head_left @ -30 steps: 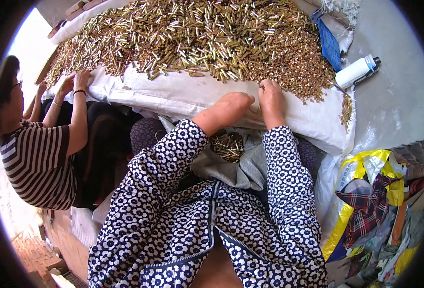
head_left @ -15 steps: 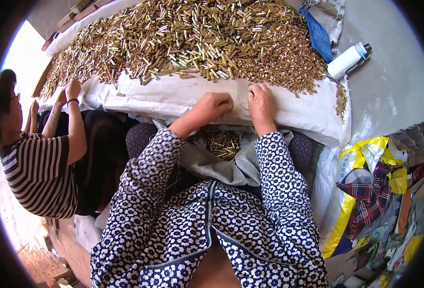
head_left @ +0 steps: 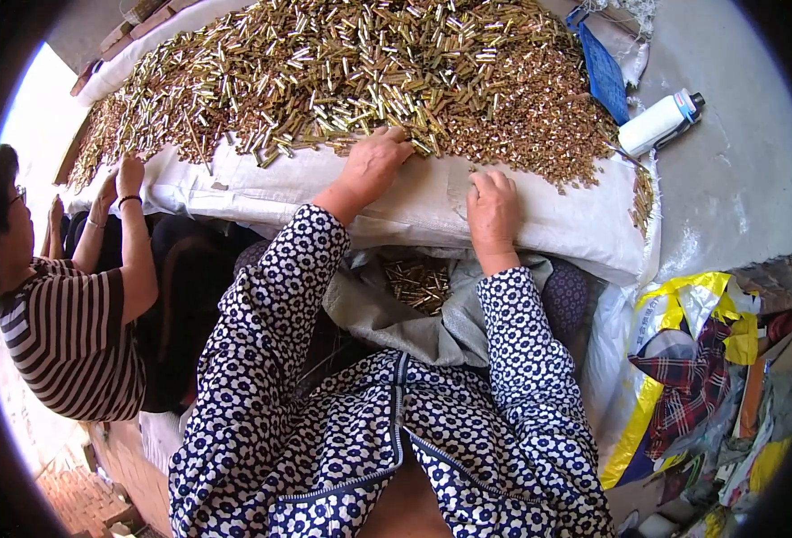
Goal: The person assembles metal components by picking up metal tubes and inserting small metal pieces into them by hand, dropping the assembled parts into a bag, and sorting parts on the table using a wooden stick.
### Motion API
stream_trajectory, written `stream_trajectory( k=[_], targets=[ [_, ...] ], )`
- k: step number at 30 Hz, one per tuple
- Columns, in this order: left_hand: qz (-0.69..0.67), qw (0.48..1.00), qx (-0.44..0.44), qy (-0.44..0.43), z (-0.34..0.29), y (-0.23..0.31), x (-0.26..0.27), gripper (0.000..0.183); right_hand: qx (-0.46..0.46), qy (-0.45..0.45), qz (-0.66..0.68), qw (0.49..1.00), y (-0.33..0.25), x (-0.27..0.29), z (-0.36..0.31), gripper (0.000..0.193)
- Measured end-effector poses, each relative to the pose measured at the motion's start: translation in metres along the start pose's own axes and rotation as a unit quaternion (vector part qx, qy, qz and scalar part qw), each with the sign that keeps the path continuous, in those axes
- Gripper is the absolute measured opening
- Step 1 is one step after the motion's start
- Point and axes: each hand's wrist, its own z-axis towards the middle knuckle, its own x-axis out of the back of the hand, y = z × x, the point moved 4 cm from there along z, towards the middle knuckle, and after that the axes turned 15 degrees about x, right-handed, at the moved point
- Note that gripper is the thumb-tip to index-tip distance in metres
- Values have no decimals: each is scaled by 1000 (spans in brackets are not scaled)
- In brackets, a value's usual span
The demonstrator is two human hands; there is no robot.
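A wide heap of slim brass-coloured metal pieces point(head_left: 351, 81) lies on a white sheet-covered surface point(head_left: 297, 193). My left hand point(head_left: 378, 169) reaches to the heap's near edge, its fingers bent together among the pieces; what they pinch is hidden. To its right, my right hand point(head_left: 494, 215) rests low over the white sheet, fingers curled in, and whatever they hold is too small to make out. Small copper-coloured bits point(head_left: 539, 134) form the heap's right part. Below my hands, a grey cloth sack point(head_left: 467, 309) hangs open over my lap with more slim metal pieces point(head_left: 416, 283) inside.
At my left sits another person point(head_left: 69, 332) in a striped top, hands by the heap's left edge. A blue plastic scoop-like piece point(head_left: 604, 72) and a white bottle point(head_left: 656, 124) are at the right. A yellow-and-white bag point(head_left: 642, 421) with checked cloth point(head_left: 696, 386) stands lower right.
My left hand has moved forward and left, from above the sheet to the heap's edge. My right hand stays over the sheet with its fingers bent. The view has shifted slightly.
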Motion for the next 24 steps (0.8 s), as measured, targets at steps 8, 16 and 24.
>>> stream_trajectory(
  k=[8, 16, 24],
  targets=[
    [-35, 999, -27, -22, -20, 19, 15, 8, -25, 56, 173, 983, 6, 3, -4, 9],
    [-302, 940, 105, -117, -44, 15, 14, 15, -136, -4, 480, 867, -28, -2, -12, 5],
    [-404, 887, 153, -165, -55, 23, 17, 12, -170, -6, 571, 803, -33, 0, -19, 7]
  ],
)
